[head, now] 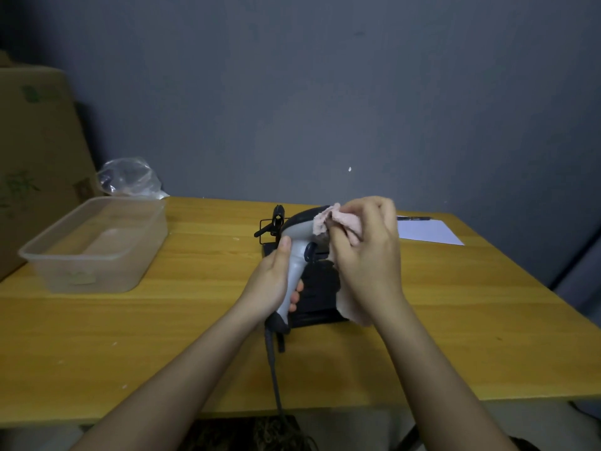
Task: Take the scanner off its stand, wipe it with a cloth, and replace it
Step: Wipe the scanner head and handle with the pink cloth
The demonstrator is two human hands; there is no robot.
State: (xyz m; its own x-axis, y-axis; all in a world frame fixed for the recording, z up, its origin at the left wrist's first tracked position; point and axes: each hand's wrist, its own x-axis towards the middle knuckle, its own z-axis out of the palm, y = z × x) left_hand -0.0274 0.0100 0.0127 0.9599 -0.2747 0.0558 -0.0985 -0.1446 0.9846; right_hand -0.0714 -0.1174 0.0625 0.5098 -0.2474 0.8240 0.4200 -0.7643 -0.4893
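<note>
A grey handheld scanner (297, 242) with a dark top is held upright above the middle of the wooden table (195, 320). My left hand (276, 281) is wrapped around its handle, thumb up along the grip. My right hand (367, 255) grips a pale pink cloth (325, 219) and presses it against the scanner's head; more of the cloth hangs below that hand. The black stand (317, 294) sits on the table behind the hands, its wire cradle (274, 222) poking up at the back. A dark cable (274, 369) runs from the scanner's handle over the table's front edge.
A clear plastic tub (94, 245) stands at the left of the table, with a crumpled plastic bag (128, 177) behind it and a cardboard box (35, 157) further left. A white sheet of paper (426, 232) and a pen (414, 218) lie at the back right. A grey wall is behind.
</note>
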